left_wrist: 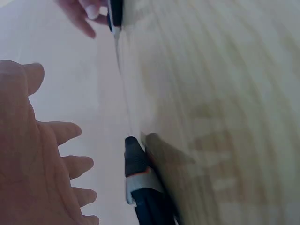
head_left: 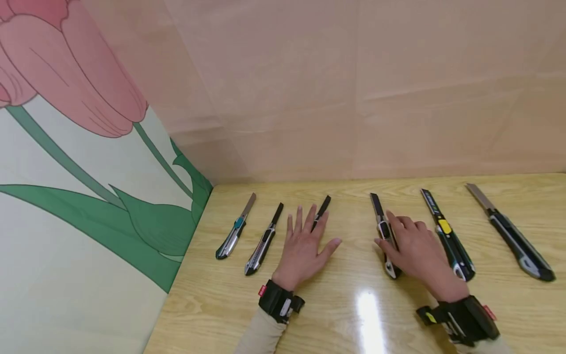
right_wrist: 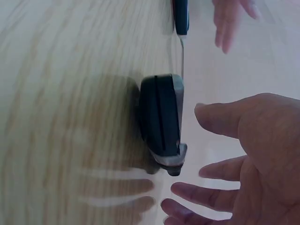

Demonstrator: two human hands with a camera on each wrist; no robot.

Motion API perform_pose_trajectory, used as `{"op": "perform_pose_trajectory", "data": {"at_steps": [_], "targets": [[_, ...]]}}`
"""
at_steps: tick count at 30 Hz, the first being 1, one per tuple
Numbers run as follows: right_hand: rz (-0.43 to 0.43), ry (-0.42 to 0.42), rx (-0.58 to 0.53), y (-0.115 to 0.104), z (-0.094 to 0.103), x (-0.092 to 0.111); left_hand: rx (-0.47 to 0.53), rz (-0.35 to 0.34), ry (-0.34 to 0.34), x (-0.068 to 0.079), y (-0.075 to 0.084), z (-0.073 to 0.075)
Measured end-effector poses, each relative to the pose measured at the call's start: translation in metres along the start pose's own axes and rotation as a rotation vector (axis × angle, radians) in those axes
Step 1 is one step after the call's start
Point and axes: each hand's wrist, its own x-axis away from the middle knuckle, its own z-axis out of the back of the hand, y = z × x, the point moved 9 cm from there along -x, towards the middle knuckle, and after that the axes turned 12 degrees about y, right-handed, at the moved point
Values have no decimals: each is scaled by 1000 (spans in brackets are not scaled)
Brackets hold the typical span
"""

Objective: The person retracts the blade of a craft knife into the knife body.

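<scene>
My left hand [head_left: 304,250] is spread with straight fingers over a utility knife [head_left: 325,204], hiding most of its handle. In the left wrist view, a gap shows between the palm [left_wrist: 23,164] and a dark knife handle [left_wrist: 150,197] below it. My right hand [head_left: 417,248] hovers over another utility knife [head_left: 375,204], thumb to one side and loosely bent fingers to the other. The right wrist view shows that knife's black handle end [right_wrist: 161,119] lying on the wood, apart from the thumb [right_wrist: 220,119] and fingertips.
Two slimmer utility knives, one with a teal slider [head_left: 232,241] and one silver and black [head_left: 262,250], lie at the left. Right of my right hand are a knife with a yellow slider [head_left: 448,233] and a large black one [head_left: 517,241]. A pink wall covering [head_left: 283,98] borders the wooden table [head_left: 212,314].
</scene>
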Motion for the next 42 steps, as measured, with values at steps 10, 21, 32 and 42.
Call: {"op": "perform_pose_trajectory", "data": {"at_steps": [10,21,32,42], "targets": [[-166,51,-44,11,-4,-1,26,-12,25,-7,13,9],[-280,-35,-65,16,-9,-4,234,24,28,-13,31,10],[-281,-5,-65,14,-9,-6,797,299,82,-11,33,1],[-247,142,-102,1,11,-12,955,410,89,-10,29,-15]]}}
